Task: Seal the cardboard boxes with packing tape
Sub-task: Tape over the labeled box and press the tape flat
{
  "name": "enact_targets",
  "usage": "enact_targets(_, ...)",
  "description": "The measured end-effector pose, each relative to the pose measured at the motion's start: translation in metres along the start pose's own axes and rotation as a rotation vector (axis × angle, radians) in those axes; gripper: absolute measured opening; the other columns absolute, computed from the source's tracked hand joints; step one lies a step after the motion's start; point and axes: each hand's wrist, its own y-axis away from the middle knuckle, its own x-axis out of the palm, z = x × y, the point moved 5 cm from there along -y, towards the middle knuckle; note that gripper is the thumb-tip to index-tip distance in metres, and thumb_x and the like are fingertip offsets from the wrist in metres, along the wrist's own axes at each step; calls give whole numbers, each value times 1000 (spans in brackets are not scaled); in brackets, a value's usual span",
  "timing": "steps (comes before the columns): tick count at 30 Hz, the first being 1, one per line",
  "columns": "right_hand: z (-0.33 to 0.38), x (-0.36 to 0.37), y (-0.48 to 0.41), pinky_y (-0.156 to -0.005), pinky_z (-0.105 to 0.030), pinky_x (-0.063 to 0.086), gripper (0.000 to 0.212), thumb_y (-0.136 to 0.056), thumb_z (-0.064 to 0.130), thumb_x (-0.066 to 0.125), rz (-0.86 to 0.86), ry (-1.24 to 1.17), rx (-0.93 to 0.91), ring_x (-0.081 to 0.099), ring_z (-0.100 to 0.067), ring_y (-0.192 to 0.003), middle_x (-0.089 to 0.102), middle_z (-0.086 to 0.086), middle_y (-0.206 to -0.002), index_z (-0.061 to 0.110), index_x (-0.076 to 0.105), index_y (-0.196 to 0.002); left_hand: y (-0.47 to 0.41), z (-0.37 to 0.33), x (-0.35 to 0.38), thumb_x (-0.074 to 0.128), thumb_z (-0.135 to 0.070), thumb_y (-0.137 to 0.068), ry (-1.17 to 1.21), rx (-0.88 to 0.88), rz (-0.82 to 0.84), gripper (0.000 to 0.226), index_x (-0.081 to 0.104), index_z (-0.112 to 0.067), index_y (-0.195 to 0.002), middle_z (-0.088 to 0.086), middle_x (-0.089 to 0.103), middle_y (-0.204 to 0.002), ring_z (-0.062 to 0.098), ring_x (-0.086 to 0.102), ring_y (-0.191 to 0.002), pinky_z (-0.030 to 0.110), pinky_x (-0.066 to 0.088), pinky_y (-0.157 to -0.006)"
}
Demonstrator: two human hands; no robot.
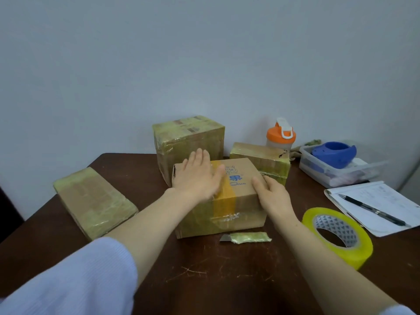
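A cardboard box [241, 214] with blue print stands in the middle of the dark table, a strip of yellowish tape running over its top and down its front. My left hand [200, 176] lies flat on the box top, fingers together, over the tape. My right hand [272, 194] grips the box's right top edge. A roll of yellow packing tape [341, 235] lies flat to the right of the box. A small cutter blade wrapped in tape [246, 237] lies just in front of the box.
Three taped boxes stand around: a tall one [188, 142] behind, a small one [261, 160] back right, a flat one [95, 201] at left. An orange-lidded bottle [281, 135], a plastic tray [341, 176] with a blue dispenser, and a notepad [377, 205] with a pen sit right.
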Motion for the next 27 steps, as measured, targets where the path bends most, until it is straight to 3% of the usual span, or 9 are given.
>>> enact_targets(2, -5, 0, -1, -77, -34, 45, 39, -96, 39, 45, -19, -6, -15, 53, -15, -90, 64, -6, -114, 11, 59, -121, -13, 1, 18, 9, -63, -94, -88, -40, 156, 79, -5, -10, -151, 7, -11, -158, 21, -8, -146, 38, -3, -116)
enact_targets(6, -7, 1, -6, -86, -38, 48, 45, -96, 41, 44, -16, 54, 5, 57, -22, -105, 63, -6, -119, 12, 55, -128, -22, 12, 25, 9, -69, -89, -64, -27, 271, 85, -8, -12, -150, 5, -15, -158, 19, -11, -146, 38, -5, -116)
enact_targets(10, -9, 0, -4, -80, -36, 49, 43, -96, 42, 43, 2, 74, 16, 57, -19, -95, 64, -5, -114, 13, 57, -125, -13, 33, 10, 12, -63, -93, -84, -121, 97, 79, -6, -12, -151, 6, -10, -159, 20, -6, -146, 42, -3, -117)
enact_targets(14, -12, 1, -7, -83, -41, 50, 47, -94, 49, 43, 59, 73, 145, 59, -25, -97, 64, -7, -107, 10, 60, -114, 12, 49, 1, 50, -36, -93, 566, -519, 7, 83, -1, -5, -150, 20, 8, -156, 36, 20, -140, 46, 28, -112)
enact_targets(16, -10, -1, -5, -79, -41, 49, 46, -91, 51, 46, 43, 56, 182, 59, -26, -92, 65, -8, -100, 11, 63, -102, 25, 51, 1, 58, -25, -89, 929, -617, 26, 66, 27, -1, -142, 15, 44, -135, 29, 51, -111, 37, 47, -83)
enact_targets(19, 7, -14, 6, -76, -41, 46, 41, -86, 52, 51, -114, -45, 98, 59, -23, -88, 66, -2, -96, 16, 65, -99, 37, 59, -20, 63, -13, -85, 1182, -515, -76, 41, 54, -5, -124, 6, 64, -108, 19, 61, -93, 30, 48, -70)
enact_targets(22, 44, -21, 14, -81, -41, 49, 42, -82, 52, 56, -196, -293, 12, 61, -15, -88, 66, 6, -94, 19, 64, -105, 38, 69, -59, 65, -12, -82, 1462, -306, -207, 62, 45, -22, -139, -2, 62, -124, 18, 64, -105, 37, 53, -87)
enact_targets(25, 83, -18, 15, -69, -22, 48, 34, -86, 46, 59, -219, -467, -83, 61, -2, -81, 67, 8, -91, 16, 66, -102, 43, 74, -96, 67, -23, -80, 1560, -176, -180, 74, 33, -45, -142, -13, 60, -126, 14, 64, -105, 35, 53, -80)
enact_targets(27, 106, -10, 16, -58, -11, 41, 35, -87, 43, 60, -221, -489, -152, 56, 7, -70, 65, 8, -89, 13, 65, -105, 54, 87, -107, 69, -28, -78, 1583, -230, -172, 77, 30, -46, -142, -9, 61, -125, 18, 64, -104, 38, 53, -79)
